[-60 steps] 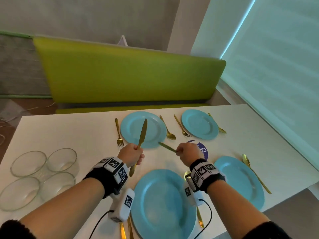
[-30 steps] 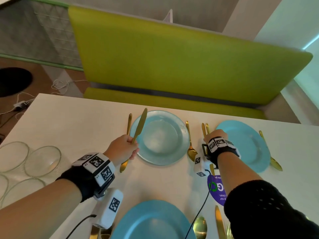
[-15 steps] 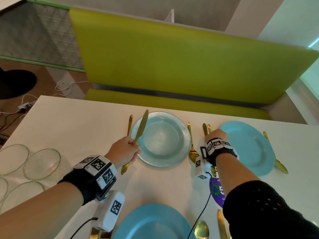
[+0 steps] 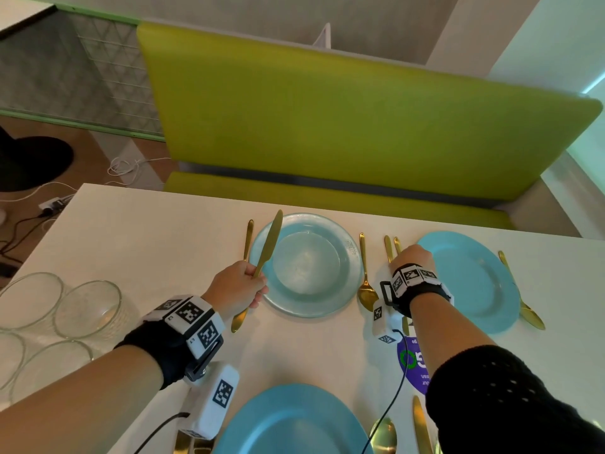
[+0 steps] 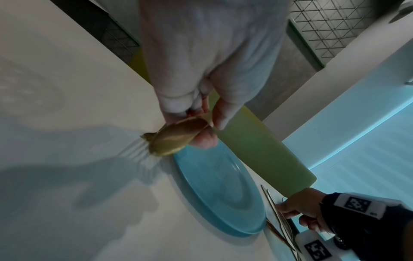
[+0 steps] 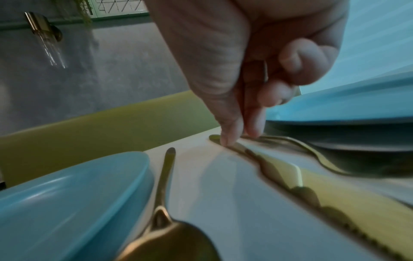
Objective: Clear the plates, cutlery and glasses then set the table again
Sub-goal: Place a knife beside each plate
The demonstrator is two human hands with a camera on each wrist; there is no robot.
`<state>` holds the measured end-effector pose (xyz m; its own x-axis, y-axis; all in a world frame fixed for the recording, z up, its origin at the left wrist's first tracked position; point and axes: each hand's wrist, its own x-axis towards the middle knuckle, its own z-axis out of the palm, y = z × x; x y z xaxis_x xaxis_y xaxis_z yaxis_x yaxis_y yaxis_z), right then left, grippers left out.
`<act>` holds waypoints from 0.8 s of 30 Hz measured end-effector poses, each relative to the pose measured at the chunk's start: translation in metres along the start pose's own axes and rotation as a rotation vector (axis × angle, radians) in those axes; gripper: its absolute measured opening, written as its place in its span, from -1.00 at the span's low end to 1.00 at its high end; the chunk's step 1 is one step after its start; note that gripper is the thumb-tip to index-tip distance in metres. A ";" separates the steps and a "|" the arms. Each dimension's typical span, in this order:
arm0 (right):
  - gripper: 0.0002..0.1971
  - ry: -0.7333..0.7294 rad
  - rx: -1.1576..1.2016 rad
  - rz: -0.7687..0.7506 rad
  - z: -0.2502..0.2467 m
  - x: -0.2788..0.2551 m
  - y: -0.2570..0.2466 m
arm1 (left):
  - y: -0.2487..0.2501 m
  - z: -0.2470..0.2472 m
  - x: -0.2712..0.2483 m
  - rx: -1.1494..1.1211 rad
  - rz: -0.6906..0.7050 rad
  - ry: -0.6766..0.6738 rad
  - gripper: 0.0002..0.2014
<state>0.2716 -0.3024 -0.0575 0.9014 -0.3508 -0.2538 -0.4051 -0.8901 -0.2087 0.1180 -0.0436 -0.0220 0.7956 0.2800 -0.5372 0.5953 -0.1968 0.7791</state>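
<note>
My left hand [image 4: 242,283] [image 5: 201,114] grips a gold knife [image 4: 270,244] [image 5: 176,139] by the handle. Its blade points away over the left rim of the far left blue plate [image 4: 307,267] [image 5: 219,190], next to a gold fork [image 4: 248,237]. My right hand [image 4: 412,260] [image 6: 236,134] is low between the two far plates. Thumb and forefinger pinch the handle end of a second knife [image 6: 290,174], which lies flat on the table. A fork [image 6: 312,153] lies beside that knife, against the far right plate [image 4: 468,280] [image 6: 335,109].
A spoon [image 4: 365,276] [image 6: 165,176] lies right of the far left plate. Several glass bowls [image 4: 88,309] stand at the left edge of the white table [image 4: 147,240]. A near plate [image 4: 291,421], spoon [image 4: 383,434], knife [image 4: 420,427] and purple sticker [image 4: 414,362] are close by. A green bench [image 4: 360,126] runs behind.
My right hand carried its knife from the table's middle to the left side of the far right plate and lowered it onto the table. My left hand still holds its knife.
</note>
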 end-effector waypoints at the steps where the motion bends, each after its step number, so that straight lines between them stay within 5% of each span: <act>1: -0.84 0.005 -0.002 -0.001 -0.002 0.000 0.000 | 0.000 0.000 -0.001 0.002 0.002 -0.001 -0.89; 6: -0.82 0.008 -0.029 -0.048 -0.023 -0.017 -0.010 | 0.002 -0.001 -0.011 -0.008 0.010 -0.010 -0.88; 9: -0.74 -0.028 -0.127 -0.222 -0.036 -0.044 -0.023 | 0.004 -0.003 -0.018 0.023 0.030 -0.039 -0.84; 16: -0.75 -0.237 0.069 -0.655 -0.043 -0.166 -0.063 | 0.006 -0.011 -0.040 0.182 -0.013 -0.128 -0.72; 22: -0.70 -0.199 -0.160 -0.759 -0.016 -0.262 -0.081 | -0.009 -0.045 -0.069 0.331 0.119 -0.298 -0.89; 24: -0.71 -0.198 -0.207 -0.765 -0.011 -0.293 -0.086 | -0.015 -0.066 -0.084 0.341 0.138 -0.329 -0.75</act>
<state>0.0442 -0.1265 0.0456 0.8655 0.4166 -0.2782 0.3655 -0.9049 -0.2182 0.0344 -0.0020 0.0328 0.8304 -0.0713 -0.5526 0.4406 -0.5232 0.7295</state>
